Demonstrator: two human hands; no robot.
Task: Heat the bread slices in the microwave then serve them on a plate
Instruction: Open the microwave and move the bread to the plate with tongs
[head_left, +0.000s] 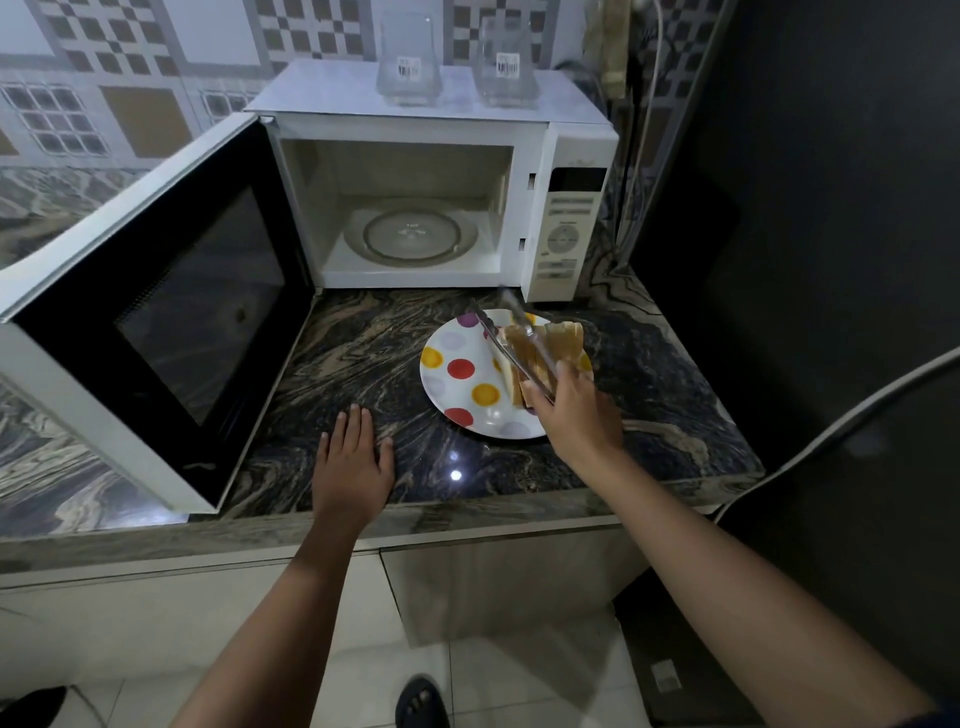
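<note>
A white microwave (563, 171) stands at the back of the counter with its door (156, 322) swung wide to the left; the glass turntable (413, 234) inside carries nothing. In front of it lies a white plate with coloured dots (457, 379), and several bread slices (558, 340) sit on its right side. My right hand (576, 410) grips metal tongs (511, 338) whose tips reach over the bread toward the microwave. My left hand (353, 457) rests flat on the counter, left of the plate, fingers straight.
Two clear glass containers (408, 62) stand on top of the microwave. The dark marbled counter (374, 353) ends at a front edge near my arms. A dark wall and cables close off the right side. The open door blocks the counter's left part.
</note>
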